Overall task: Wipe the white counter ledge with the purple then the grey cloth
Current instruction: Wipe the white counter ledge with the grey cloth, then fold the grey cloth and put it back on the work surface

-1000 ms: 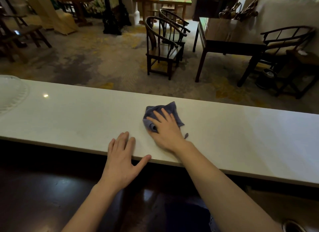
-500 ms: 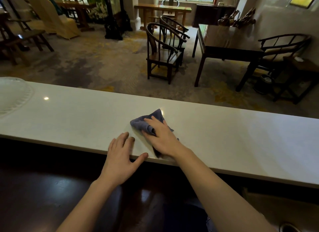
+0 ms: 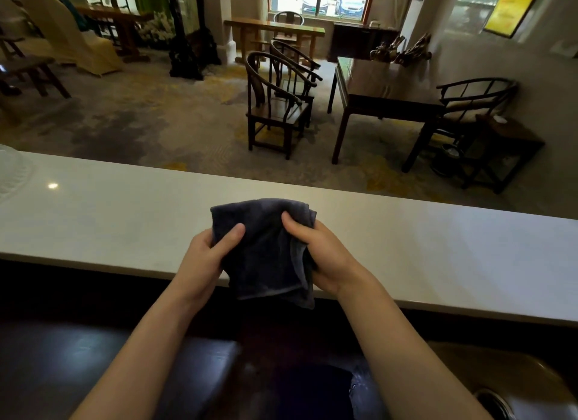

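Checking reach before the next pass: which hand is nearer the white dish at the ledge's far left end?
Left. The left hand grips the cloth on the side toward the dish; the right hand grips the opposite side.

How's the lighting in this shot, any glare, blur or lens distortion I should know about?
Head view: daylight from the far window leaves the foreground dim, so the cloth held by the left hand and right hand reads nearly black; one small glare spot on the ledge; wide-angle bending bows the ledge's edges; focus is fairly sharp, with no obvious motion blur.
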Tool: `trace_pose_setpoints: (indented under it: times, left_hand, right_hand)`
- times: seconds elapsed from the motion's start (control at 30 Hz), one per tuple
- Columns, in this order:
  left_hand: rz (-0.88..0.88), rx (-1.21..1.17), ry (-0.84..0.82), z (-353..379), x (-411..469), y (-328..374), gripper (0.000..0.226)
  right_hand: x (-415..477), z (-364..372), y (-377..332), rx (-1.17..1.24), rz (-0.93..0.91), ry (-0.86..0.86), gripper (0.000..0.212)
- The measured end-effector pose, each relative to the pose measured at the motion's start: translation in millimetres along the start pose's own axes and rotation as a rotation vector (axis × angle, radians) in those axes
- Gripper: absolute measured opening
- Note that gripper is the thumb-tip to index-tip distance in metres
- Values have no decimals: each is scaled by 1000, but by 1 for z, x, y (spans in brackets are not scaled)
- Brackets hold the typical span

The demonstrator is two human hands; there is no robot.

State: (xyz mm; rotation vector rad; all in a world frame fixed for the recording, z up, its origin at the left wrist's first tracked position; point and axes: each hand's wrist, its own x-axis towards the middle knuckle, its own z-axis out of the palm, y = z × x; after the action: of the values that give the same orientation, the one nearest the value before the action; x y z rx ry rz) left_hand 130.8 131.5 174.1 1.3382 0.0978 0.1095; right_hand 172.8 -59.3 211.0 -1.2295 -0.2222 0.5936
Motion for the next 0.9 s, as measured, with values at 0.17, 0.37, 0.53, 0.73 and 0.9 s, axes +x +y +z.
trace_pose_setpoints:
  times: [0.17, 0.37, 0.53, 0.73, 0.9]
  left_hand:
    - [128, 210, 113, 9, -16, -6, 26]
    - [117, 266, 135, -2, -53, -35, 20]
    - [94, 357, 163, -21, -86, -67, 10]
    - [-51, 486, 184, -58, -120, -117, 17]
    - [-220, 699, 232, -89, -142, -165, 12]
  right_hand:
    - [-25, -4, 13, -210, -78, 235, 22]
    - [-61, -6, 56, -205, -100, 221, 19]
    - [-79, 3, 114, -106, -3, 245, 19]
    - [-85, 16, 195, -84, 160, 304, 20]
    - [-88, 23, 249, -151, 336, 306, 23]
